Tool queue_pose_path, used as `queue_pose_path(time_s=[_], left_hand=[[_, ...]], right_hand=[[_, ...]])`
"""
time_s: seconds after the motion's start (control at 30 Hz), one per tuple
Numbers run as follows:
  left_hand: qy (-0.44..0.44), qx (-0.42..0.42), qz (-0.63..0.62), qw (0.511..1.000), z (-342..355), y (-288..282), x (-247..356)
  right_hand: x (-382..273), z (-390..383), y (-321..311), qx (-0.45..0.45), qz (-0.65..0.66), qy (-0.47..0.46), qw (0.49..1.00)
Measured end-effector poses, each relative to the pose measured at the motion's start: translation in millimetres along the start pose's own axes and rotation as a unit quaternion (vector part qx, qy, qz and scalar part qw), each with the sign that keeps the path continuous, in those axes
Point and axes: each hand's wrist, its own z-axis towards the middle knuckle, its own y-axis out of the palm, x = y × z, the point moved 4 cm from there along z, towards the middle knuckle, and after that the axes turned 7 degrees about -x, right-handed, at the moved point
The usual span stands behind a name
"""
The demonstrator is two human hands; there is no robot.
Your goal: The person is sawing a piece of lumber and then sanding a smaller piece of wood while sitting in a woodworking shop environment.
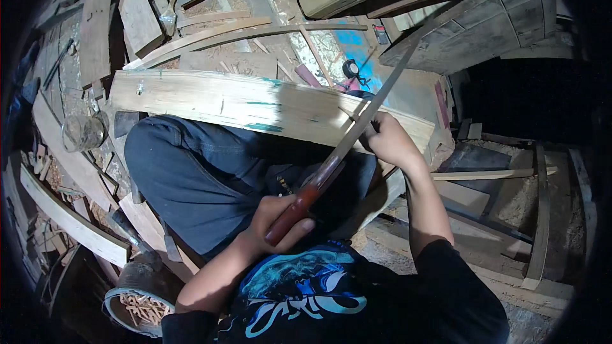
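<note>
My left hand [280, 220] is closed around the reddish-brown handle of a long machete [357, 124], whose grey blade slants up and to the right. My right hand [390, 140] grips a thin wooden sliver [348, 114] right against the blade, at the near edge of a wide pale plank [217, 99]. The plank bears teal paint marks and lies across my lap, above my knee in dark blue jeans [185, 172]. What the right fingers hide of the sliver I cannot make out.
Curved wooden strips [210, 35] and offcuts lie beyond the plank. A glass jar [83, 130] stands at the left, a round basket of shavings [137, 306] at lower left. A black roll [350, 69] sits on a blue patch. Weathered boards [484, 25] rise at upper right.
</note>
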Motion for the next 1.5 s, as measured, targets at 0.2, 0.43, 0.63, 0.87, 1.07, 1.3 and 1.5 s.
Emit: queue_pose_path(time_s=[0.2,0.43,0.63,0.87,1.07,1.3,1.5], left_hand=[[-0.009,0.004,-0.015,1.0,-9,-2,9],[-0.009,0.013,-0.007,1.0,8,4,-1],[0.018,0.041,0.013,0.999,-9,2,5],[-0.016,0.019,-0.008,1.0,4,-1,-6],[-0.022,0.022,-0.009,0.999,-4,3,1],[-0.014,0.029,0.019,0.999,-2,-3,-2],[-0.031,0.028,0.005,0.999,3,-1,-10]], right_hand=[[5,2,-1,0.0,-0.032,-0.001,0.999],[-11,-7,0,0.029,-0.085,0.003,0.996],[8,7,0,-0.008,-0.046,-0.011,0.999],[5,6,4,0.001,-0.022,-0.032,0.999],[5,2,1,0.031,-0.053,-0.032,0.998],[-3,3,-1,0.016,-0.07,-0.034,0.997],[8,8,3,0.023,-0.048,-0.041,0.998]])
